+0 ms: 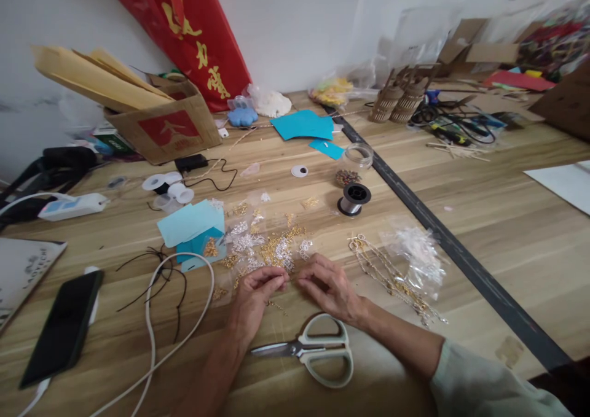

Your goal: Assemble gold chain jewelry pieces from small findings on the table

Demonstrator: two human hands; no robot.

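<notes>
My left hand [258,291] is closed in a pinch at the near edge of the bead pile, on something too small to make out. Close to its right, my right hand [329,285] has thumb and fingers bent toward each other; whether its fingertips hold anything is too small to tell. Gold and silver beads [276,248] lie in a loose heap just beyond both hands. Scissors [299,347] with pale handles rest below the hands, blades pointing left. Bead chains [387,269] stretch over the wood right of my right hand, beside clear plastic packets [421,254].
A black wire spool [354,199] and a jar [358,156] stand beyond the beads. Blue cards [191,223], a white cable [213,282] and a phone [62,328] lie left. A cardboard box [161,125] stands at the back left. A dark strip [415,205] crosses the table [498,220].
</notes>
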